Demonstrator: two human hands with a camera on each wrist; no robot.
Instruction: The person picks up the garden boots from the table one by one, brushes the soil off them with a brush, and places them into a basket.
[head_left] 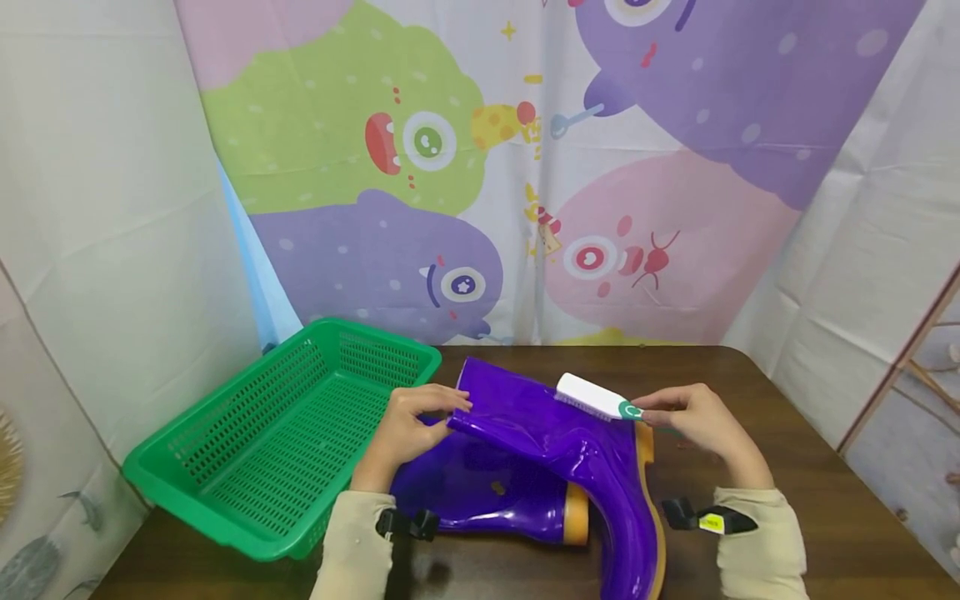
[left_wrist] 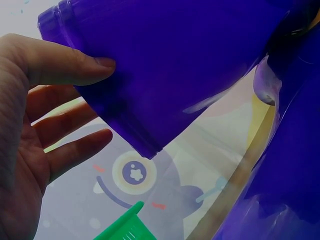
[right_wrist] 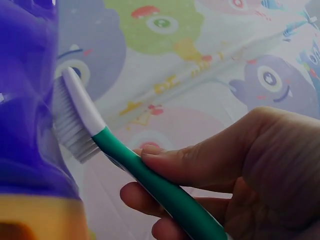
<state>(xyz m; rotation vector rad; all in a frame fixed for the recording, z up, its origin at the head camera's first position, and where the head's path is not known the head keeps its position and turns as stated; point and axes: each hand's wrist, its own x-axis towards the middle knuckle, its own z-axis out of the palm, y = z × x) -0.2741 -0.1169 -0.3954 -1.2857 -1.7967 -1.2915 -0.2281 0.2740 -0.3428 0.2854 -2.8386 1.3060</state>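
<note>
A purple rain boot (head_left: 517, 408) with an orange sole lies tilted across a second purple boot (head_left: 480, 492) on the table. My left hand (head_left: 412, 425) pinches the upper boot's top rim, thumb on one side and fingers on the other, as the left wrist view shows on the boot shaft (left_wrist: 165, 60). In my right hand (head_left: 701, 421) is a scrub brush (head_left: 596, 396) with a white head and green handle. Thumb and fingers grip that handle (right_wrist: 150, 172), and the white bristles (right_wrist: 72, 122) meet the boot's shaft near the ankle.
A green perforated plastic basket (head_left: 292, 442) stands on the left of the dark wooden table (head_left: 750, 467). Behind the table hangs a cartoon-print curtain (head_left: 517, 167), with pale cloth walls on both sides.
</note>
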